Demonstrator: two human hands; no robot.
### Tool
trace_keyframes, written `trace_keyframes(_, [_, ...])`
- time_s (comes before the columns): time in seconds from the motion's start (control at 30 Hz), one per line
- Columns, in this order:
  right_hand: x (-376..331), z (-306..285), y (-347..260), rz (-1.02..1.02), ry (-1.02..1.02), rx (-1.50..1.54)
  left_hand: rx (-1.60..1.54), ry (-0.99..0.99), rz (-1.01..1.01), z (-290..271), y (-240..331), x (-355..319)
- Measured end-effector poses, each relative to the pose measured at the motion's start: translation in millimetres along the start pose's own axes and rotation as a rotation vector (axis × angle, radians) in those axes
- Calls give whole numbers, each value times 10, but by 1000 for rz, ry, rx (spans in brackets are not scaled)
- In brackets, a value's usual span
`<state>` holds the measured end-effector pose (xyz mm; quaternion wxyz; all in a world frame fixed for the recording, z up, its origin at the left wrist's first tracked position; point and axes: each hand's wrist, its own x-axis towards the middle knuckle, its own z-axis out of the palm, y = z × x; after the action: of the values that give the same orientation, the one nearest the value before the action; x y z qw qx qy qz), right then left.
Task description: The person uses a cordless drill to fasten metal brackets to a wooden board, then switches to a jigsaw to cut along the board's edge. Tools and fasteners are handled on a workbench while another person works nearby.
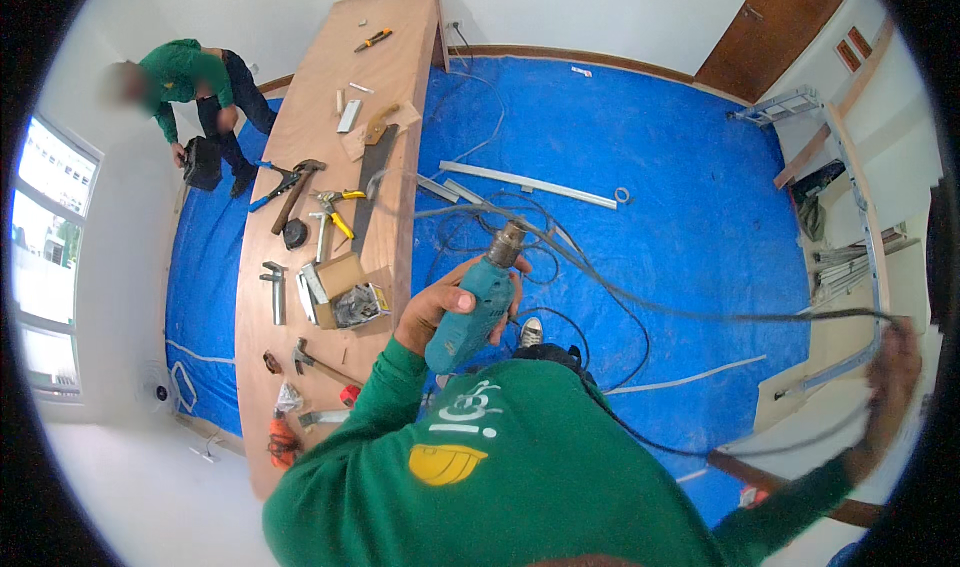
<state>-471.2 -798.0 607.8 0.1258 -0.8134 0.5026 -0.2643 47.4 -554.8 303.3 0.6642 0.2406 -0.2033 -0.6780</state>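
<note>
My left hand is wrapped round a teal power drill in front of my chest, its metal chuck pointing up and away from me. Out at the far right, my right hand is raised with the arm stretched wide. It is closed on a dark power cord, which runs taut from there across to the area beyond the drill. The right fingers are somewhat blurred. More of the cord sags below the right hand, and loose loops lie on the floor near my shoe.
To my left, a long wooden table bears a handsaw, hammers, pliers, and an open box of metal parts. Blue sheeting covers the floor, with white strips on it. A ladder leans right. Another person holds a black case.
</note>
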Motion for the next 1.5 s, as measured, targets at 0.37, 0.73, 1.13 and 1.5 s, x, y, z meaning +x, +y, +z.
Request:
trace_keyframes(0.37, [130,2045,4305,804,239,786,116,297,-362,-302,-224,106])
trace_keyframes(0.73, [-408,5103,169,-587,-789,592,-285,226,335,-388,-373,227])
trace_keyframes(1.13, [-902,5320,1021,-272,-1184,531,-369,-277,549,-303,334,-710])
trace_keyframes(1.5, [892,5062,2845,9,-705,451,-75,-201,922,228,1583,-1063])
